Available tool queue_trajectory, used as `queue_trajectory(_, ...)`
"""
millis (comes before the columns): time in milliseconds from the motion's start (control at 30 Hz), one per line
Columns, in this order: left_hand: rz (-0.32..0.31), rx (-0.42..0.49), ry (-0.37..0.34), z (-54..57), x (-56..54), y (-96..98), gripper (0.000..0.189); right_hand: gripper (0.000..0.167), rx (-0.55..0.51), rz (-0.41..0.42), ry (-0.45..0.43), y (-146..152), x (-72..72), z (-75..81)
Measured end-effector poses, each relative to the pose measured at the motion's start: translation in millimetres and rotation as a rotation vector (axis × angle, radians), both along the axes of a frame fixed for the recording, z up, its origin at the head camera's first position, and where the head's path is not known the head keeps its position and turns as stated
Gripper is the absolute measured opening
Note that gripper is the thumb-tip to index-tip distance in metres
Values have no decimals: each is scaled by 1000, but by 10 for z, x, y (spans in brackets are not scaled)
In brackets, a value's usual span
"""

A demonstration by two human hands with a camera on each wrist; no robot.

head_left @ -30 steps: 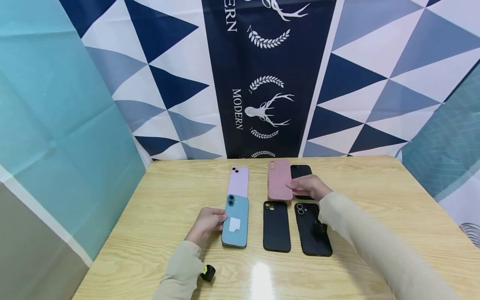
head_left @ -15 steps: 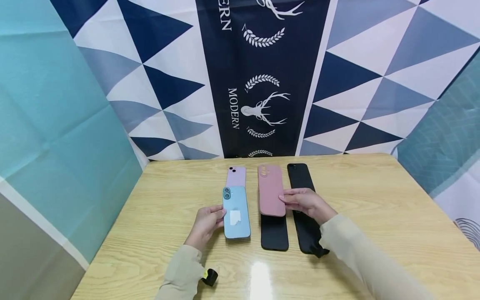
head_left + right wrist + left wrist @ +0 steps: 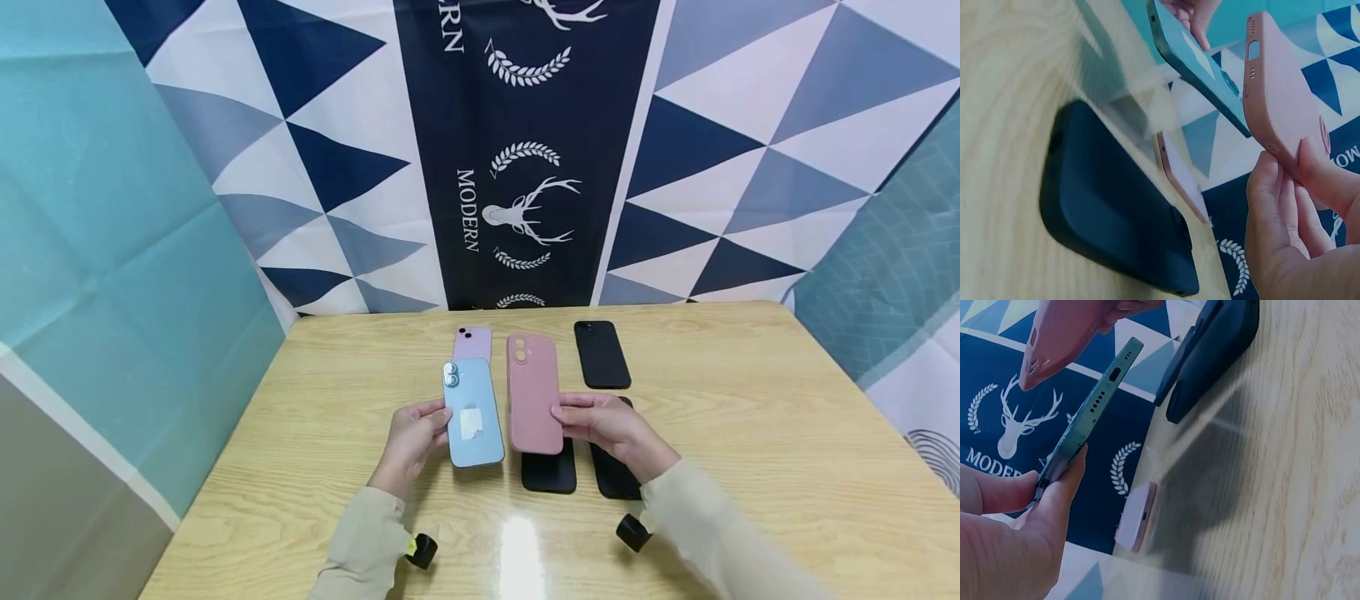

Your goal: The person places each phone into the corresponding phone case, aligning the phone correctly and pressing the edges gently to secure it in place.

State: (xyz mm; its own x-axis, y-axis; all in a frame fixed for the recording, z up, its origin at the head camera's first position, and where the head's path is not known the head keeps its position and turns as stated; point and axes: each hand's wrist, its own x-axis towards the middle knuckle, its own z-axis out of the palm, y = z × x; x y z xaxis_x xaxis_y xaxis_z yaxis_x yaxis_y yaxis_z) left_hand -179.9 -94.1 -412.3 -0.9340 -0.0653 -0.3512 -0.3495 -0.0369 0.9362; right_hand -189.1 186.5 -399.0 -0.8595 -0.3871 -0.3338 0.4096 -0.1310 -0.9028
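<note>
Holding a blue phone (image 3: 473, 414) in the left hand (image 3: 411, 444) and a pink case (image 3: 533, 394) in the right hand (image 3: 609, 425), both above the table (image 3: 750, 467), a person should line up the camera cutout before pressing corners in evenly.

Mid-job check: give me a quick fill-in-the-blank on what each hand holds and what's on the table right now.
1. The left hand holds the ____ phone.
2. The right hand grips the ____ phone case.
3. The lilac phone lies on the ____, behind the held phone.
4. The black case at the far right lies ____ from both hands.

Missing words: blue; pink; table; apart
</note>
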Motion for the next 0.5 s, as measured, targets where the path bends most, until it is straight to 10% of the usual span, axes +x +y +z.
queue_trajectory(500, -50, 7, 82, 181, 145, 147, 33, 12, 37, 9, 73, -96, 206, 98)
